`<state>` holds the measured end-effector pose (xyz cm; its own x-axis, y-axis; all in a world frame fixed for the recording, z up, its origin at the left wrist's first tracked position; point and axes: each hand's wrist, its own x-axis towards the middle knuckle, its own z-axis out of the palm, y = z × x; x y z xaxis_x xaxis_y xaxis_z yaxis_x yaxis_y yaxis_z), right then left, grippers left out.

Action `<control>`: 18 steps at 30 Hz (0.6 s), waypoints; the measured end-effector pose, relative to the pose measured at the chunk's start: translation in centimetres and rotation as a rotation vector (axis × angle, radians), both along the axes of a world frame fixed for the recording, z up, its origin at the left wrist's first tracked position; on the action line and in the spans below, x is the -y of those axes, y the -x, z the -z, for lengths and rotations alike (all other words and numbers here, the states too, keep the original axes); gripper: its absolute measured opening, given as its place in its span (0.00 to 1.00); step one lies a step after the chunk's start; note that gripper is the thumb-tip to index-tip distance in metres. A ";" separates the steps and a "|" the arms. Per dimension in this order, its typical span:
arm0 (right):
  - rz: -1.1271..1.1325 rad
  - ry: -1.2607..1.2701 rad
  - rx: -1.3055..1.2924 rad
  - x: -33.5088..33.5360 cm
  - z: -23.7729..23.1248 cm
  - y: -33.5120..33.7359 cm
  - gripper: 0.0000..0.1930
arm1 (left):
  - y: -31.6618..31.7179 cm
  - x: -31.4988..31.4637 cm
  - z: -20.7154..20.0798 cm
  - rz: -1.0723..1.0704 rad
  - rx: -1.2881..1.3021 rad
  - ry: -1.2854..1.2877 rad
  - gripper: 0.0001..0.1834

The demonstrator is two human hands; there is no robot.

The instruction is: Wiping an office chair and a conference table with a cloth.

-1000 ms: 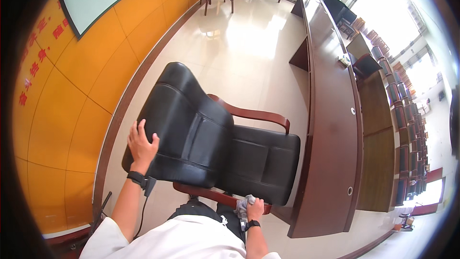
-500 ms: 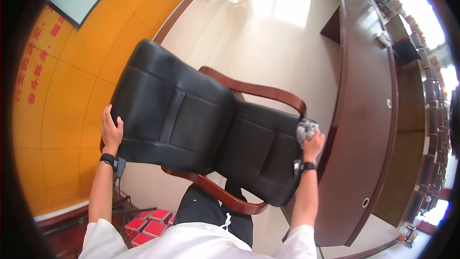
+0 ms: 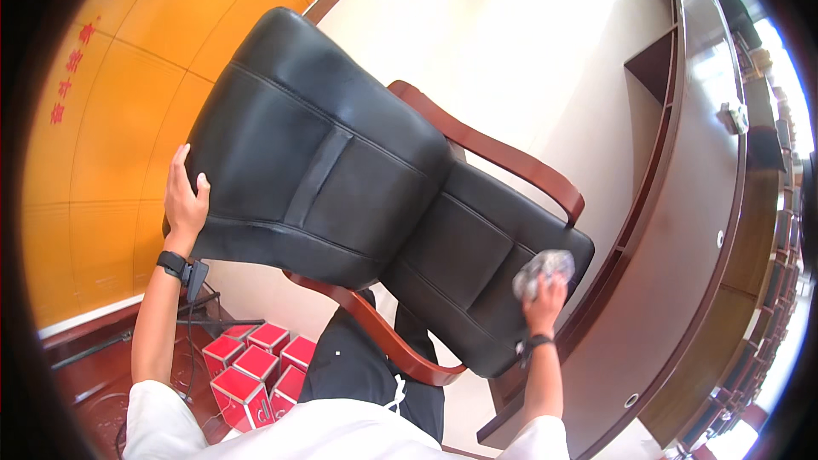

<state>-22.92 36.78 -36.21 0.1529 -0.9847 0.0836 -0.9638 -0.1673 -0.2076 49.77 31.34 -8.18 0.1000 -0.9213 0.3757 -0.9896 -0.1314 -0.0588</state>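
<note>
A black leather office chair (image 3: 324, 179) with reddish-brown wooden arms lies slanted before me, backrest to the left and seat to the right. My left hand (image 3: 185, 200) is on the top edge of the backrest, thumb over the leather and fingers along the outer side. In my right hand (image 3: 545, 305) is a crumpled grey-and-white cloth (image 3: 544, 273), pressed on the seat's front part and slightly blurred. Its fingers lie over the cloth. Both wrists wear black bands with small devices.
A long dark brown desk (image 3: 682, 247) runs along the right, close to the seat's front. To the left stands an orange panelled wall (image 3: 128, 136). Several red boxes (image 3: 243, 383) with silver edges sit low at the left, beside cables and a dark rod. Rows of seats fill the far right.
The cloth and my right hand have moved down across the seat, toward me. My left hand stays on the backrest edge. The view has shifted, showing more of the red boxes.
</note>
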 end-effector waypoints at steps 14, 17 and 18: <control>-0.591 -0.307 -0.083 0.3 -0.6 -3.2 0.33 | 1.5 -0.9 -0.3 -0.048 -0.019 0.053 0.30; -0.298 -0.160 -0.143 8.9 0.7 -4.9 0.34 | 1.7 -0.8 -0.1 -0.034 -0.002 0.036 0.30; -0.255 -0.145 -0.158 11.7 1.3 -4.8 0.35 | 1.8 -0.3 0.3 -0.033 0.003 0.026 0.30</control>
